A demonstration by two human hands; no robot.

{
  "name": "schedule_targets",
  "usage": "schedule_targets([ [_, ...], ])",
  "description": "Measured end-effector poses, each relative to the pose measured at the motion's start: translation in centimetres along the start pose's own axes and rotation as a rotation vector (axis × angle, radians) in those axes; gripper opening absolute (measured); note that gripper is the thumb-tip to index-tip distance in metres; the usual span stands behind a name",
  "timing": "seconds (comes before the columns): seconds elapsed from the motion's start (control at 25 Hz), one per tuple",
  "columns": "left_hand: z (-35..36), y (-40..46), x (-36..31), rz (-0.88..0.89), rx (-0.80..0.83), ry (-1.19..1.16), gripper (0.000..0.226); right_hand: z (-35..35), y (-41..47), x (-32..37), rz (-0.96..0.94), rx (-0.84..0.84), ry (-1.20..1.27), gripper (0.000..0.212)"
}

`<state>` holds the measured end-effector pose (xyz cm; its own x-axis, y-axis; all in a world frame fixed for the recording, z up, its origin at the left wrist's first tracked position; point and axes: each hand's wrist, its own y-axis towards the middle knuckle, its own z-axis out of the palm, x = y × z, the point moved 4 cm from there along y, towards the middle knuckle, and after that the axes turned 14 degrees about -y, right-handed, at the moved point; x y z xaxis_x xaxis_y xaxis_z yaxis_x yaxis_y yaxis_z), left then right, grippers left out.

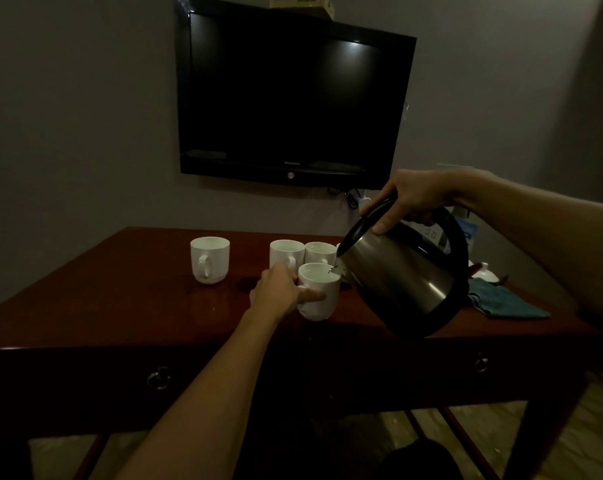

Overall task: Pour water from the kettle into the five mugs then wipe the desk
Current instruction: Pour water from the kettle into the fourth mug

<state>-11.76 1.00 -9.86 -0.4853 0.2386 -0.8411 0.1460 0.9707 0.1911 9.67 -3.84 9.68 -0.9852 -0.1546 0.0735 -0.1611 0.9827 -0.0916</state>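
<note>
The left hand (pixel 275 292) has its fingers (pixel 312 296) wrapped round the front mug (pixel 319 292), which stands on the surface (pixel 120 306). The right hand (pixel 414 202) grips the handle of the kettle (pixel 407 271), tilted with its spout over that mug. Four mugs show clearly: a pair (pixel 303 254) touching just behind, one (pixel 210 259) apart to the left. A sliver of white peeks behind the kettle. A cloth (pixel 507 301) lies near the right edge. Front left surface is open.
</note>
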Motion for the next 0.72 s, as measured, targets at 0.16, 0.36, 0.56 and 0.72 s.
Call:
schedule_targets([
  [0.16, 0.04, 0.00, -0.01, 0.007, 0.010, -0.009, 0.053, -0.02, -0.08, 0.12, -0.004, -0.002, -0.004, 0.067],
  [0.36, 0.15, 0.11, 0.06, 0.002, 0.026, -0.012, 0.052, -0.02, -0.07, 0.23, -0.011, 0.004, -0.013, 0.068],
  [0.56, 0.07, -0.04, -0.01, 0.016, 0.010, -0.013, 0.048, 0.04, -0.16, 0.06, -0.011, 0.005, 0.003, 0.066],
  [0.72, 0.09, -0.04, -0.09, 0.020, 0.010, -0.014, 0.049, 0.03, -0.30, 0.04, -0.017, 0.000, -0.004, 0.065],
])
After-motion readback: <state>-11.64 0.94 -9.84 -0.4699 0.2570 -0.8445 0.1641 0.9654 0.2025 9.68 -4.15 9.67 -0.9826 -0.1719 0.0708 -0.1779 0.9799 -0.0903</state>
